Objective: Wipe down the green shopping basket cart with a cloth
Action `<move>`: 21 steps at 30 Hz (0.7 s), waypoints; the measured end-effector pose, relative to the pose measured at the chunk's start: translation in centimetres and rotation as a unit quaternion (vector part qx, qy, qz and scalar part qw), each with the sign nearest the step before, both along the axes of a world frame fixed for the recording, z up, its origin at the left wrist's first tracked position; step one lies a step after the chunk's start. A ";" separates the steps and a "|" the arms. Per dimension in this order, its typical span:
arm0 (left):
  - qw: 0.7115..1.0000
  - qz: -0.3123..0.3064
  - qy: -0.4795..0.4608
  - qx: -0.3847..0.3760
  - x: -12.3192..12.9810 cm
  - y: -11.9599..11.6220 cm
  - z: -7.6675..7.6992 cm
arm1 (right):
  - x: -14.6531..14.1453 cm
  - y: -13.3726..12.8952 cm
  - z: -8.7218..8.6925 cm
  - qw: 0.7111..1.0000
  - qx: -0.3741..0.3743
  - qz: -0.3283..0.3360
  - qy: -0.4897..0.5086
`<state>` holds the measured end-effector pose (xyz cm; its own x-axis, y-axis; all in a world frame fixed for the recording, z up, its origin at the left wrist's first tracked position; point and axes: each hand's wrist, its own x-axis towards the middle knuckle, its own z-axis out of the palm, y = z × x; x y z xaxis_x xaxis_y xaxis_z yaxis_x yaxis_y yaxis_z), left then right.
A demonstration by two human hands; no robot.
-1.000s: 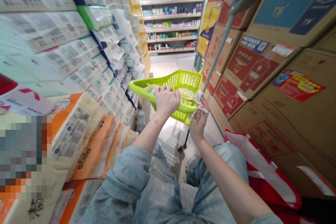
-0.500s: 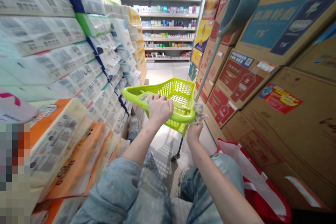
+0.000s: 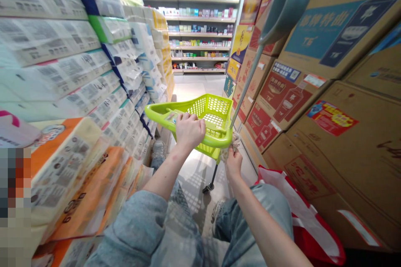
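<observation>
A lime-green shopping cart (image 3: 216,106) with perforated basket walls stands in the aisle before me. My left hand (image 3: 190,131) is wrapped over the near bar of its rim. Just below the rim's right corner, my right hand (image 3: 233,162) pinches a crumpled, light patterned cloth (image 3: 234,139). The cloth lies against the outside of the cart, partly behind the rim and my fingers. Close by rises a grey pole (image 3: 247,85), its upper end attached to a grey-blue scoop-like part (image 3: 286,6). A dark caster wheel (image 3: 208,187) shows beneath the cart.
Packs of tissue paper (image 3: 59,41) are stacked along the left, with orange-trimmed packs (image 3: 84,200) nearer me. Cardboard cartons (image 3: 332,142) line the right side. A red and white bag (image 3: 300,212) lies beside my right knee. Stocked shelves (image 3: 200,35) close off the far end.
My right hand has moved slightly down with the cloth, which has shifted from beside the rim's corner to lower underneath it. My left hand keeps its grip on the rim.
</observation>
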<state>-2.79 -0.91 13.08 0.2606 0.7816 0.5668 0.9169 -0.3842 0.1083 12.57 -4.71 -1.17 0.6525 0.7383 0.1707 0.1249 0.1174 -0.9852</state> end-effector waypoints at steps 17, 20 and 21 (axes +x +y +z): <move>1.000 0.012 -0.013 0.013 1.9 -0.2 -0.3 | 1.4 -1.8 3.2 0.996 0.044 0.082 0.007; 1.000 0.009 -0.022 0.013 2.2 -0.3 -0.3 | 1.2 -3.8 6.3 0.988 0.071 0.053 -0.127; 1.000 0.007 -0.028 0.012 2.3 -0.3 -0.3 | 1.1 -4.2 7.1 0.980 0.083 0.061 -0.170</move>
<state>-0.52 -1.22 12.78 0.2167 0.7716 0.5980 0.9152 -0.3739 0.1507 13.71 -8.93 5.89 0.4466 0.7506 0.4869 0.4172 0.3067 -0.8555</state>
